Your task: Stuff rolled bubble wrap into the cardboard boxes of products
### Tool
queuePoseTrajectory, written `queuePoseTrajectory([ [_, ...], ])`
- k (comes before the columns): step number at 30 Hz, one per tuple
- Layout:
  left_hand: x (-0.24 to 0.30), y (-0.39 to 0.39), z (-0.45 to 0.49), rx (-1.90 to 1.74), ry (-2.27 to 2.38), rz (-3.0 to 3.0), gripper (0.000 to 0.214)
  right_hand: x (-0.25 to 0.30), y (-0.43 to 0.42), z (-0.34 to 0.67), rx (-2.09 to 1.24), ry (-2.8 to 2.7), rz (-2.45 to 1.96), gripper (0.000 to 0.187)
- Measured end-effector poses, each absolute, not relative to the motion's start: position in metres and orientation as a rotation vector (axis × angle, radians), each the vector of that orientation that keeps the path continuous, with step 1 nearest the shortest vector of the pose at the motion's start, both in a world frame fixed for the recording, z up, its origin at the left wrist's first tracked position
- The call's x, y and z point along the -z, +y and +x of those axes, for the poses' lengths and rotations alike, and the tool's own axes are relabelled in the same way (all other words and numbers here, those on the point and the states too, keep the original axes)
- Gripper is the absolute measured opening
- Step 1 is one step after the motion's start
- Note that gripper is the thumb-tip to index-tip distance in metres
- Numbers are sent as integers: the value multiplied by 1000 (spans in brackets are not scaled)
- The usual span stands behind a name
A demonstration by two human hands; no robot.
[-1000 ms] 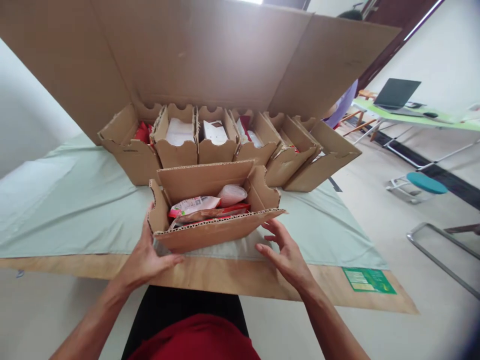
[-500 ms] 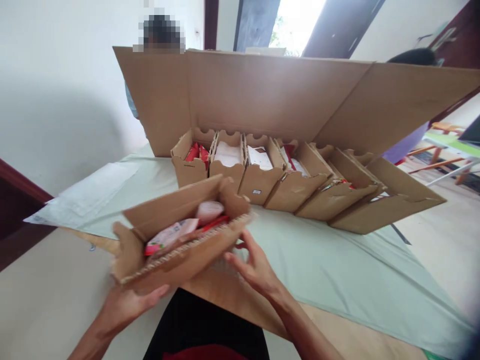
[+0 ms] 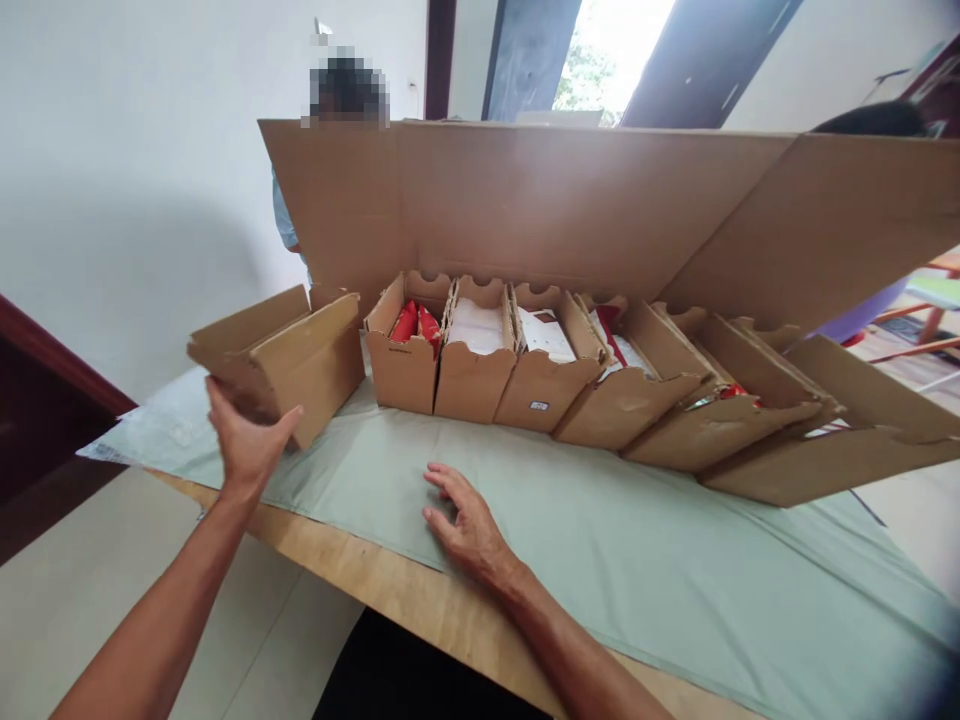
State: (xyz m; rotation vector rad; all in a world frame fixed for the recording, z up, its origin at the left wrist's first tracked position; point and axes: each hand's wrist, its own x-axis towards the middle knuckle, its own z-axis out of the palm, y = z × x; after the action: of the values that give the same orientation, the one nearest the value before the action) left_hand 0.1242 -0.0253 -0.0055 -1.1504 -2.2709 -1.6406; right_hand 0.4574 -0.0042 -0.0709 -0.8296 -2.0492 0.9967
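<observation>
At the left, my left hand [image 3: 249,440] grips the near end of a cardboard box [image 3: 319,365], thumb on one side and fingers on the other. The box stands at an angle on the table's left part, its open top upward; its contents are hidden from here. My right hand [image 3: 469,525] holds nothing, its fingers apart and a little bent, over the green cloth [image 3: 390,470]. To the right of the gripped box, a box with red packets [image 3: 420,325] heads a row of similar open boxes.
Several boxes in the row hold white packages [image 3: 478,328] or red ones; the rightmost box [image 3: 810,455] leans. Behind them rises a tall cardboard panel [image 3: 540,200]. Clear plastic sheets [image 3: 161,425] lie at the table's left end. A person [image 3: 283,210] is behind the panel.
The filled cardboard box has moved from in front of me to the left of the row. My right hand has let go of it; my left hand has stayed on it.
</observation>
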Motion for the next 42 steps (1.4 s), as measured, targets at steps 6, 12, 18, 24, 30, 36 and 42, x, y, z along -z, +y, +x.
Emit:
queuePoseTrajectory([
  [6,4,64,162,1581,-2462,-1107,135,72,-7,455,-864,-2144,-810,39],
  [12,21,75,173,1541,-2417,-1111,138,71,-9,455,-874,-2155,-827,32],
  [18,17,84,173,1541,-2444,-1101,137,73,-9,452,-864,-2167,-831,31],
  [24,33,32,196,1525,-2379,-1378,121,67,-16,449,-791,-2202,-875,29],
  [30,93,-54,234,992,-2131,-2198,52,57,-20,445,-628,-2442,-911,26],
  [36,100,-70,250,748,-2018,-2206,47,55,-34,444,-360,-2611,-885,29],
  [42,95,-67,246,654,-1970,-2204,50,61,-64,454,-188,-2601,-940,38],
])
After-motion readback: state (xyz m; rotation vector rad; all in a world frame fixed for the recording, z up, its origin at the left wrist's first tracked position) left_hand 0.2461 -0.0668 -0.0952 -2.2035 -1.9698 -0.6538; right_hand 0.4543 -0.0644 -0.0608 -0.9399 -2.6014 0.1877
